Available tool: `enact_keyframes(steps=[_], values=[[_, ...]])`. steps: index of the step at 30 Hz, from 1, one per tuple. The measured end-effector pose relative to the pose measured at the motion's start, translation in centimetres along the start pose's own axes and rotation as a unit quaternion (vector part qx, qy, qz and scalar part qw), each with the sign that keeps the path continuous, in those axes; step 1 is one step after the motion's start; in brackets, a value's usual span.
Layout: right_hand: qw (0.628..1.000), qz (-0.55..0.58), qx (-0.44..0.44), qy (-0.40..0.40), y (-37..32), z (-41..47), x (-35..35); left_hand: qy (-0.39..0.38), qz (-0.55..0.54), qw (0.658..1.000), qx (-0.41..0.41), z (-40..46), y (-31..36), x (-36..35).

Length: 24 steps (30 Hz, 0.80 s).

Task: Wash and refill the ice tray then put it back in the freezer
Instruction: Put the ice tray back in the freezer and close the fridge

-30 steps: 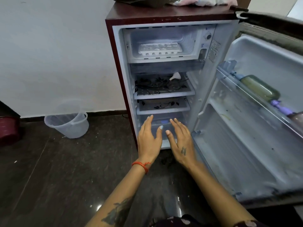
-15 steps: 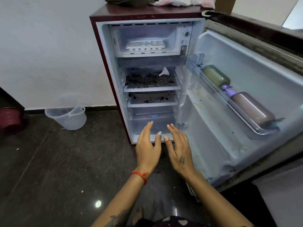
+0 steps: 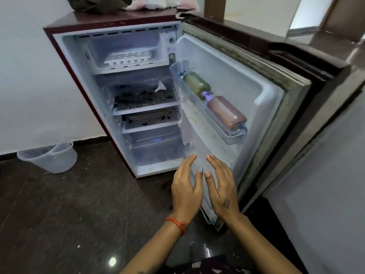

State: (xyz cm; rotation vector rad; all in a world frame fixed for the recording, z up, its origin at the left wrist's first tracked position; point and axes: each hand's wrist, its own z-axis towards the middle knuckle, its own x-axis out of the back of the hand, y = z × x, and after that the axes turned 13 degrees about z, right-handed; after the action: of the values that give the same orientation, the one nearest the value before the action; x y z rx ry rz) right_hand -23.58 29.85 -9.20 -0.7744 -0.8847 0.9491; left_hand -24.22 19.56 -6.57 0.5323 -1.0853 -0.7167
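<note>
Ice tray [image 3: 128, 57]: inside freezer compartment [image 3: 126, 52] at top of open fridge [image 3: 110, 24]; contents indistinct behind frost and blur. Cloths [image 3: 138, 3] on fridge top cut off at frame edge. Dark polished floor [image 3: 59, 214], white wall [image 3: 25, 86], translucent bucket [image 3: 49, 158] against wall left of fridge. Door [image 3: 237, 91] swung wide to the right, two bottles [image 3: 215, 99] lying in its rack. Left hand [image 3: 185, 192] and right hand [image 3: 222, 192]: side by side before lower door edge, fingers extended and relaxed, holding nothing.
</note>
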Motion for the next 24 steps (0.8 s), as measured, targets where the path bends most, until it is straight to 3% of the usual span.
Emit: enact_keyframes(steps=[9,17,24], values=[[0.985,-0.033,0.032,0.168,0.6,-0.2,6.5,-0.055,-0.024,0.996,-0.07,-0.2,5.7,-4.7],[0.937,-0.019,0.06,0.343,1.6,2.7,9.5,-0.084,-0.022,0.994,-0.069,0.3,8.4,-7.0],[0.937,0.032,-0.023,0.347,2.5,5.8,10.4,-0.087,-0.036,0.993,-0.072,0.6,8.5,-7.5]])
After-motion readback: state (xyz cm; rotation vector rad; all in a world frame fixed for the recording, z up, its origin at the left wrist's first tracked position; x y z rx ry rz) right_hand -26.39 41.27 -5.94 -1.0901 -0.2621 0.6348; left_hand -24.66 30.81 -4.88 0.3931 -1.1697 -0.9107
